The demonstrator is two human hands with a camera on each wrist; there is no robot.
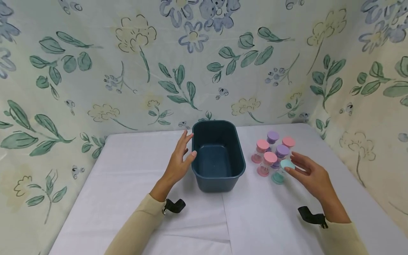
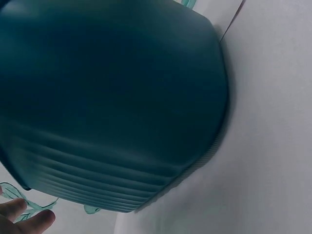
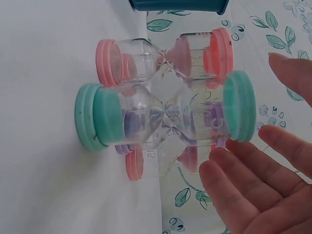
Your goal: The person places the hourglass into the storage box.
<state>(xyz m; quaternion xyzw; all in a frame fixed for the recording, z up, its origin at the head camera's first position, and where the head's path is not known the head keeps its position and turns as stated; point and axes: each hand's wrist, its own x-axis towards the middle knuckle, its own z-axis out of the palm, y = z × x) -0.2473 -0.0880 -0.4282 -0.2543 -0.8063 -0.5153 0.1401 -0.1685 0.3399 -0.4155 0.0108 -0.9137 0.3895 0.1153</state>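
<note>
one dark teal bin sits mid-table, the left hand resting open against its left wall. right of it stand six sand timers – three pink, two purple, one teal timer – the right hand's straight fingertips touching the teal one.

A bin is sitting mid-tabletop, with a cluster of hourglass timers standing just to its right. The left hand is resting against the bin's left wall; the right hand is hovering beside the nearest timer.
</note>
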